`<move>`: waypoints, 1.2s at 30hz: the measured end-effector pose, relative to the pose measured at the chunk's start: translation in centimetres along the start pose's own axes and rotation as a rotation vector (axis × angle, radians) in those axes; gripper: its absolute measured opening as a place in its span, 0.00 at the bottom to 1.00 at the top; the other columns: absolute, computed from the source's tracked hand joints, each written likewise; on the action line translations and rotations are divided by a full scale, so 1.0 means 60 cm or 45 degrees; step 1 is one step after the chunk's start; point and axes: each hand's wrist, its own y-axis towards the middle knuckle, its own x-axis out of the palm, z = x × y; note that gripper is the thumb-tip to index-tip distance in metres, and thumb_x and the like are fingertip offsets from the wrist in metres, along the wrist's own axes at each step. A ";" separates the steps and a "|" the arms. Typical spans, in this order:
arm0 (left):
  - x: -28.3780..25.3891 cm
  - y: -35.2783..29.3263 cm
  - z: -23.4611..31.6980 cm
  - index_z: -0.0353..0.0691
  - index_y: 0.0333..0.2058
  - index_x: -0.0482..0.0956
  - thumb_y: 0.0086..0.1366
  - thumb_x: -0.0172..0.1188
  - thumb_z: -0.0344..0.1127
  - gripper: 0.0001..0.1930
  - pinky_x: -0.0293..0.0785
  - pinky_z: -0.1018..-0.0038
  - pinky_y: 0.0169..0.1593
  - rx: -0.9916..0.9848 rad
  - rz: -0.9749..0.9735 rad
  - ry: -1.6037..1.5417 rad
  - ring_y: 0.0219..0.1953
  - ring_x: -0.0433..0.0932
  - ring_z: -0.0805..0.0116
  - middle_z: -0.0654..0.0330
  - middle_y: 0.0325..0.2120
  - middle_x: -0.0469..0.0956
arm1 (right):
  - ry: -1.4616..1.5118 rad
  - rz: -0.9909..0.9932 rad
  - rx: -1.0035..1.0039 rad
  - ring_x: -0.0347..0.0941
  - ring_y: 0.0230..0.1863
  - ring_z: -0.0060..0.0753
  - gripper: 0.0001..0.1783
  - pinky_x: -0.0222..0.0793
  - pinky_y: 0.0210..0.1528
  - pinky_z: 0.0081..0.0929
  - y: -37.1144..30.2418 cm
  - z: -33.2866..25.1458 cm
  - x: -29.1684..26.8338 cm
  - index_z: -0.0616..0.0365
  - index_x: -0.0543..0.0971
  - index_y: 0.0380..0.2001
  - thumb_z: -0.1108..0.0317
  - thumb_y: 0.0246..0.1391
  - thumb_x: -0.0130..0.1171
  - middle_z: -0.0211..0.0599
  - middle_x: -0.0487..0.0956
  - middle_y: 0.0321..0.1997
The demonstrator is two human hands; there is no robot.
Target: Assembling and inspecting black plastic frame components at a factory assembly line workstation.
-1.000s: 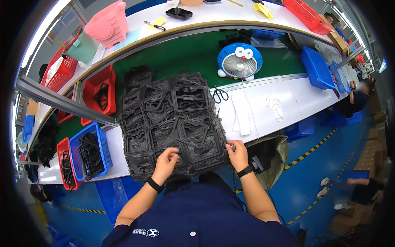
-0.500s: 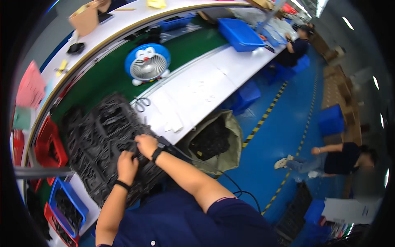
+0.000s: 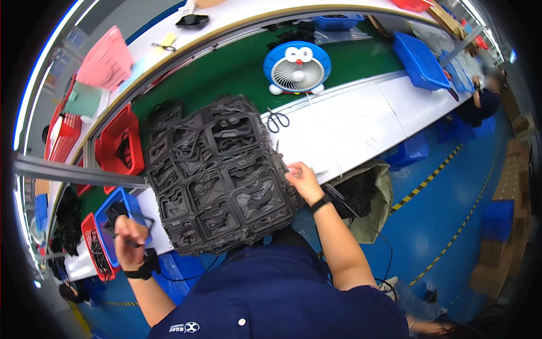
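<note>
A thick stack of black moulded plastic frames [image 3: 226, 175] with many open cells lies on the bench before me. At its right edge is my right hand [image 3: 304, 179], fingers closed in a pinch; what they hold, if anything, is too small to make out. My left hand [image 3: 131, 240] is raised off to the left, beside a blue basket [image 3: 107, 240] of black parts. Its fingers are curled round a small dark piece, slightly blurred. Each wrist wears a black band. Black-handled scissors [image 3: 278, 121] lie on the white bench top beyond the stack.
A blue and white fan [image 3: 297, 70] stands behind the bench. Red baskets [image 3: 135, 152] sit at left, near a metal pole [image 3: 79, 172] crossing there. An olive sack [image 3: 381, 198] of black material stands right of the bench. A cord [image 3: 389, 248] hangs by my right arm.
My view has turned left. My left hand has left the stack and moved out beside the blue basket; my right hand has shifted to the stack's right edge.
</note>
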 end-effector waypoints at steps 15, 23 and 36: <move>0.206 0.045 -0.426 0.30 0.59 0.64 0.68 0.53 0.33 0.23 0.77 0.77 0.43 -1.013 0.074 0.136 0.42 0.76 0.70 0.54 0.51 0.72 | -0.379 -0.069 0.074 0.72 0.31 0.22 0.14 0.69 0.36 0.18 -0.120 -0.056 0.064 0.61 0.75 0.34 0.72 0.46 0.68 0.33 0.76 0.32; 0.222 0.045 -0.418 0.35 0.42 0.76 0.65 0.58 0.33 0.10 0.72 0.79 0.36 -0.924 -0.140 0.041 0.35 0.73 0.79 0.66 0.32 0.76 | 0.162 -0.211 0.304 0.74 0.34 0.18 0.12 0.71 0.38 0.16 -0.149 -0.091 0.038 0.67 0.77 0.38 0.74 0.51 0.64 0.33 0.80 0.33; 0.235 0.043 -0.403 0.38 0.30 0.76 0.64 0.61 0.36 0.08 0.67 0.82 0.29 -0.899 0.003 0.164 0.25 0.68 0.82 0.69 0.23 0.72 | -0.046 -0.197 0.327 0.64 0.24 0.11 0.05 0.61 0.28 0.14 -0.167 -0.122 0.045 0.62 0.78 0.28 0.71 0.54 0.62 0.22 0.74 0.23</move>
